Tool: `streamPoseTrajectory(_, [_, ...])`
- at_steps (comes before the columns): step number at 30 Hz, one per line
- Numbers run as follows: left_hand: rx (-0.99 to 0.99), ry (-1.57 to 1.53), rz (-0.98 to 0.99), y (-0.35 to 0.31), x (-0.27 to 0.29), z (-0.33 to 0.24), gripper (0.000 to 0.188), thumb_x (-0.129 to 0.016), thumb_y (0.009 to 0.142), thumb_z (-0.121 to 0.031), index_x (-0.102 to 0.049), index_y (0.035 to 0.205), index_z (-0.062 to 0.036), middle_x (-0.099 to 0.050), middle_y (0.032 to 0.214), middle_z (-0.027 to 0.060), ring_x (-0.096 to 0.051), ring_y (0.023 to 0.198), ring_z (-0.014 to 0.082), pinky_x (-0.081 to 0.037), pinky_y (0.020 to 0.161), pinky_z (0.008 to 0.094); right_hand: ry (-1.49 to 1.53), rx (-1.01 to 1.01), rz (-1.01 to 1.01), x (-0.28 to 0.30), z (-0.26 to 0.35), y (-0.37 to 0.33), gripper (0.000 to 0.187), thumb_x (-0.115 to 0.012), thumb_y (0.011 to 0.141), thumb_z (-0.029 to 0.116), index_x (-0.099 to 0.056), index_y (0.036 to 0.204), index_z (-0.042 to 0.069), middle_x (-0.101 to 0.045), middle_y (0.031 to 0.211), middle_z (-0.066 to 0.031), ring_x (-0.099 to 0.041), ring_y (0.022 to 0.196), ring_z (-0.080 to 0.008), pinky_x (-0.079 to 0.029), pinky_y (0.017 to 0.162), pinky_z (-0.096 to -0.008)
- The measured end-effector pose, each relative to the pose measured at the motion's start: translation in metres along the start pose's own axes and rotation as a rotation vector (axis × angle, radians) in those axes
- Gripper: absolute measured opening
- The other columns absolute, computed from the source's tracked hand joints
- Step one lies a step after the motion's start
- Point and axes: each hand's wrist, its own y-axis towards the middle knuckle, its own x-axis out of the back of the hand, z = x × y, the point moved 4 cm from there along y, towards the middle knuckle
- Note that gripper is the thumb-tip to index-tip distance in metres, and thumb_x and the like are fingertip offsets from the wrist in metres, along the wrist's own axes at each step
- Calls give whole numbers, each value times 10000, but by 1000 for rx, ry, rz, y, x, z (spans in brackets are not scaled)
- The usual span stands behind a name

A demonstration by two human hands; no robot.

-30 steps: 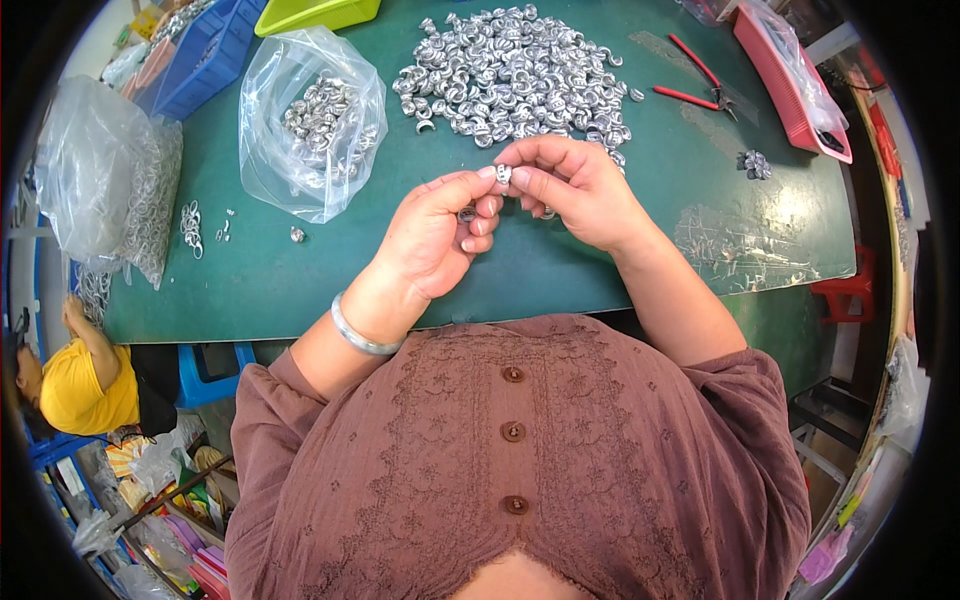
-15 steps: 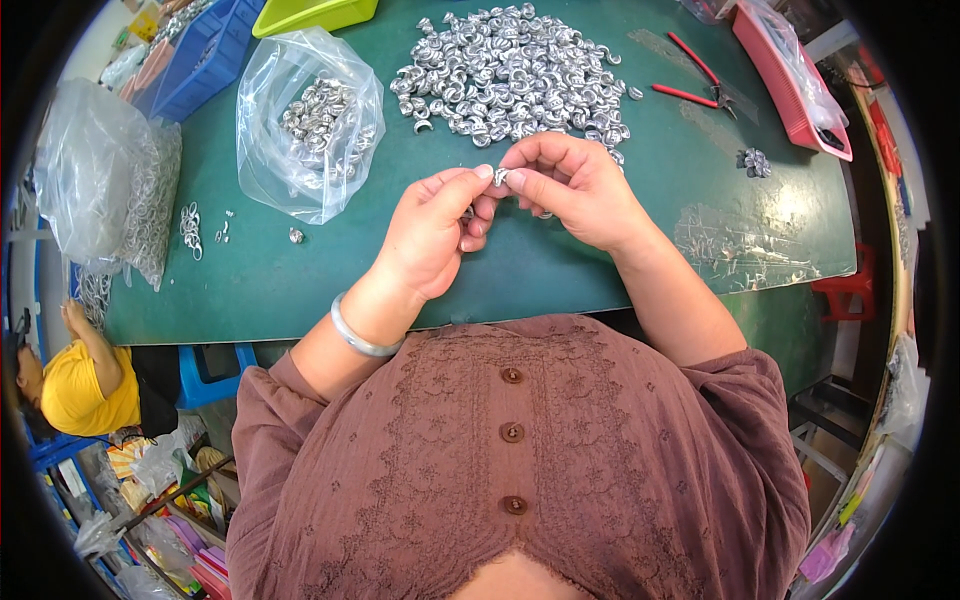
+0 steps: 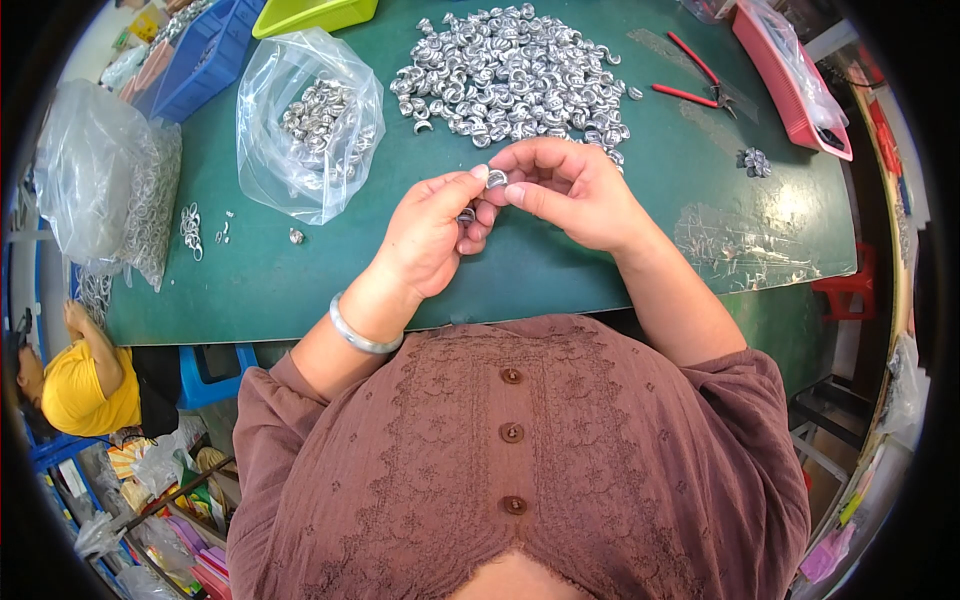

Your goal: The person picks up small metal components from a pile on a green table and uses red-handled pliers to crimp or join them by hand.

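Observation:
My left hand (image 3: 430, 225) pinches a small curved silver metal piece (image 3: 496, 179) between thumb and fingertips. A second silver piece (image 3: 466, 215) sits in the curled fingers of that same hand. Close by on the right, my right hand (image 3: 570, 195) has its thumb and forefinger at the first piece's edge; its other fingers curl behind. Whether anything lies inside those curled fingers is hidden. Just beyond my hands spreads a heap of similar curved silver pieces (image 3: 510, 75) on the green table (image 3: 560, 285).
Left of the heap, an open clear plastic bag (image 3: 265, 140) holds silver pieces. A fuller bag of metal rings (image 3: 150, 210) stands farther left. Red-handled pliers (image 3: 700, 85) and a pink basket (image 3: 785, 85) lie right. Blue (image 3: 205, 60) and lime (image 3: 310, 15) bins stand behind. A person in yellow (image 3: 90, 390) is at left.
The piece between my fingertips has turned, showing its curved outline more. My right thumb has drawn back slightly from it, and the second piece in my left hand shows more clearly.

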Motion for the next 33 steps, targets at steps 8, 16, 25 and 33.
streamPoseTrajectory(8, [-27,5,9,-2,-2,0,243,-474,887,-229,-589,818,-26,-510,656,5,-405,515,65,-291,437,179,46,-38,-9,1,0,0,176,-581,824,56,-581,982,-21,-624,855,-48,-585,793,-88,-471,725,-225])
streamPoseTrajectory(16, [-26,-35,6,-4,-3,0,255,-450,895,-226,-584,819,-22,-503,653,8,-405,524,75,-299,449,184,40,-31,-8,1,1,1,170,-577,826,57,-584,978,-21,-623,859,-46,-585,797,-90,-471,728,-227])
streamPoseTrajectory(25, [-7,-22,-7,-3,-2,0,270,-455,895,-235,-587,804,-18,-497,649,6,-400,522,74,-287,439,180,-41,14,50,1,-1,0,190,-560,824,3,-568,1010,-33,-605,877,-50,-575,818,-104,-461,748,-229])
streamPoseTrajectory(33, [-60,5,25,-3,0,2,248,-481,896,-246,-594,836,-34,-518,673,-1,-412,540,56,-311,459,171,-77,85,57,1,4,0,195,-566,814,-6,-582,1007,-22,-564,893,-45,-558,814,-102,-456,728,-231])
